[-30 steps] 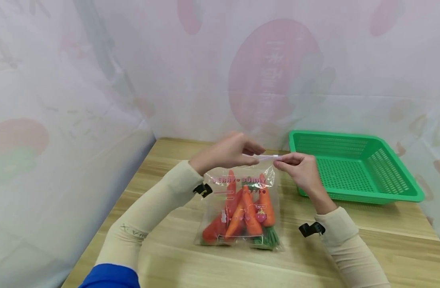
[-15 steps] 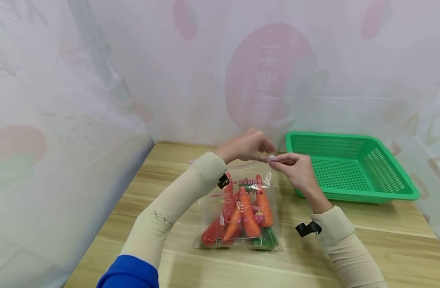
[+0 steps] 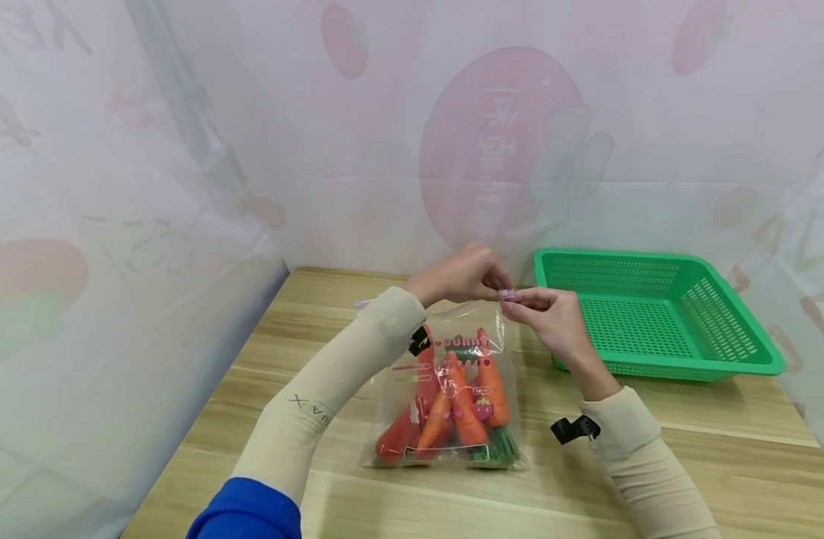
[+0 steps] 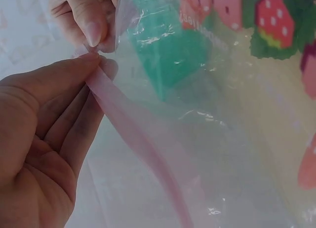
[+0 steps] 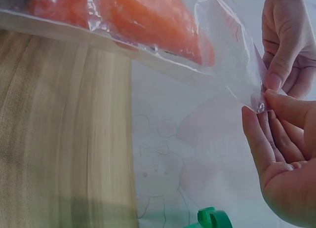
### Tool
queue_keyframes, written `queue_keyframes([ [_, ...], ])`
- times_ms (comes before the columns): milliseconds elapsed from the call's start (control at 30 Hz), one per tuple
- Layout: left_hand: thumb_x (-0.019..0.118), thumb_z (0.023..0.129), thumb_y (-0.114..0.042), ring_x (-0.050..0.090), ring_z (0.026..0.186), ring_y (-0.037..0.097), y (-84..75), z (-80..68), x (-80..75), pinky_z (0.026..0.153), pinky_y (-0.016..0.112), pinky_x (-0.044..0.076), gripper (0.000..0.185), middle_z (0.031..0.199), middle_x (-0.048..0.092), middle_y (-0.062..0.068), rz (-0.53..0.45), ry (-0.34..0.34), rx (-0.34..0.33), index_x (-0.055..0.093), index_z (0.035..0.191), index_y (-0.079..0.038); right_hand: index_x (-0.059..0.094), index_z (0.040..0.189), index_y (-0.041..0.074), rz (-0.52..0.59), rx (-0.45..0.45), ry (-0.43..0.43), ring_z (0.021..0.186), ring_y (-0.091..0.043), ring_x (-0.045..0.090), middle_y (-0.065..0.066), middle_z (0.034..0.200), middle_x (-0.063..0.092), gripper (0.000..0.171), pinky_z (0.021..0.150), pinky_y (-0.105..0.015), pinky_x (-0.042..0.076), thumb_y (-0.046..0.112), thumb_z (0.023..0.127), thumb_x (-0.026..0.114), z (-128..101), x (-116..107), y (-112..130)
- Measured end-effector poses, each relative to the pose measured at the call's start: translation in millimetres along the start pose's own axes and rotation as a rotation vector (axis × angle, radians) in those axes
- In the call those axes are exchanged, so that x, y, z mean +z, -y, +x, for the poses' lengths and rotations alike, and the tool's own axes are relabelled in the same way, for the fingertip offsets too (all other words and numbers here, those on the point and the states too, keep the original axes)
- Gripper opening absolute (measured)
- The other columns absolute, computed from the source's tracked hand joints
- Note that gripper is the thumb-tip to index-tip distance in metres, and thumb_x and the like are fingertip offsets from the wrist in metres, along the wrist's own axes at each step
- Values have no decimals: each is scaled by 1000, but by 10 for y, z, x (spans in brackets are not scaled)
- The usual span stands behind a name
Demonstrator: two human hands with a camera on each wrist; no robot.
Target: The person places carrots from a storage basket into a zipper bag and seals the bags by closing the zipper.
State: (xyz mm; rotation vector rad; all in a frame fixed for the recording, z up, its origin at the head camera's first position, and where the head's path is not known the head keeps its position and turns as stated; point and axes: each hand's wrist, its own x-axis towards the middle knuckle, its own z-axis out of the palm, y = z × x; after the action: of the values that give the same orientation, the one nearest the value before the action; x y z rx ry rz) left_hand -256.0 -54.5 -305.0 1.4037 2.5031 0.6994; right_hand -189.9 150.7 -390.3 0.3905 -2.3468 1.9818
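Right at the middle of the wooden table stands a clear zip bag printed with pink lettering, its bottom edge resting on the wood and its top held up by both hands. Inside the bag lie several orange toy carrots with green tops, leaning against one another and piled toward the bag's lower edge.

Both hands meet at the bag's upper right corner. The left hand reaches across above the bag and pinches the pink zip strip between thumb and fingertips; the left wrist view shows the strip running out from that pinch. The right hand pinches the same corner from the other side, thumb against forefinger, with the remaining fingers loosely curled beneath. The two pinches sit touching or very nearly so; the pictures do not settle which. Whether the zip is sealed along its length cannot be told.

Just to the right of the bag, behind the right hand, sits a green plastic basket with perforated walls and floor. Behind the bag and the basket hangs a pale curtain with a large pink printed shape, and the same cloth runs along the table's left side.
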Motion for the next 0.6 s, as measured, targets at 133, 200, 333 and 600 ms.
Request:
queue_keyframes([
  [133,74,99,-9,79,94,9,42,-25,13,84,17,60,14,104,83,3,14,-16,4,84,108,-11,75,118,-5,36,0,21,93,-8,79,6,104,82,32,87,-30,65,19,98,77,-6,13,-4],
  [200,74,99,-10,79,94,9,64,-34,29,84,16,60,15,105,83,4,16,-30,7,84,110,-11,75,119,-6,44,1,21,93,-9,79,5,103,82,32,87,-32,65,19,99,75,-10,17,-6],
  [333,74,100,-11,79,95,9,92,-51,63,83,15,60,16,107,83,5,15,-55,17,84,112,-10,76,118,-4,16,1,3,92,-9,80,-1,104,82,30,88,-36,65,20,100,75,-23,24,-7],
  [600,72,100,-9,79,94,9,106,-93,80,83,14,60,17,106,83,5,31,-79,42,83,112,-11,77,115,-3,-14,-22,-28,89,-10,80,-20,109,80,27,86,-37,65,19,100,74,-32,55,9],
])
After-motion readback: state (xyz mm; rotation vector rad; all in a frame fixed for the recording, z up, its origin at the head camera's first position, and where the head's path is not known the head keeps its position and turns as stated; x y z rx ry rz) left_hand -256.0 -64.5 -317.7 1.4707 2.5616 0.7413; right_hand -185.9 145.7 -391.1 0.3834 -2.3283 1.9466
